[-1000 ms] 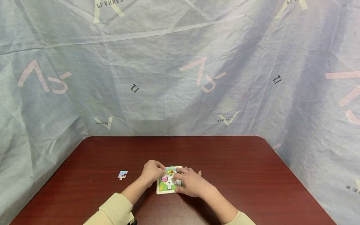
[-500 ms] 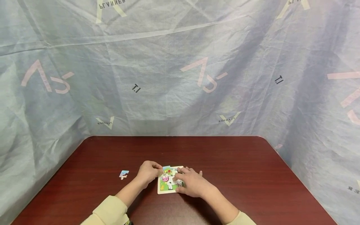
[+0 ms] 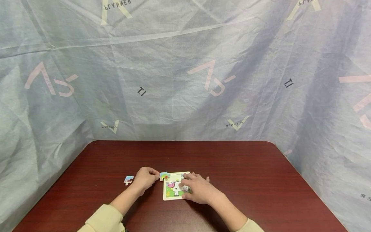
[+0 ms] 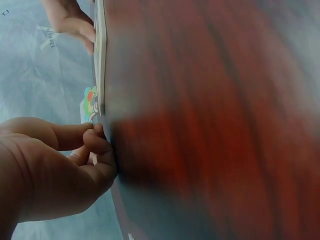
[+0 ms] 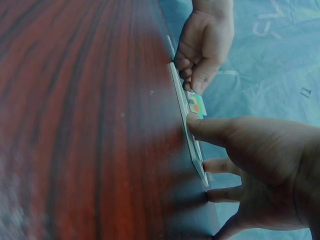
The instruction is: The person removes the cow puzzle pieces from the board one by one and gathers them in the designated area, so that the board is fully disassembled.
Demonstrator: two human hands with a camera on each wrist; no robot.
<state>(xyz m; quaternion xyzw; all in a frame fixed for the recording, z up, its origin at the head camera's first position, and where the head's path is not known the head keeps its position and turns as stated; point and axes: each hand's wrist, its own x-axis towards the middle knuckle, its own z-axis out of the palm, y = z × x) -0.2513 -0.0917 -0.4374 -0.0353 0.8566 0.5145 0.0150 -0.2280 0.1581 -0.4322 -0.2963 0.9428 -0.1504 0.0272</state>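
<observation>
My left hand pinches a jigsaw piece between thumb and fingertips. Blue, green and a red spot show on that piece, which overlaps the upper left corner of a square jigsaw tray in the head view. A cow picture fills the tray's lower part, and bare pale backing shows in its upper part. Across the tray's right side rests my right hand, its fingers spread; in the right wrist view the thumb lies on the tray. The hand hides the picture's right side.
Left of my left hand, another blue-and-pink jigsaw piece lies on the dark red wooden table. A grey printed cloth hangs behind the table and along both sides.
My left hand has moved left, drawing the jigsaw piece out of the tray's upper left and uncovering pale backing. The right hand has stayed on the tray.
</observation>
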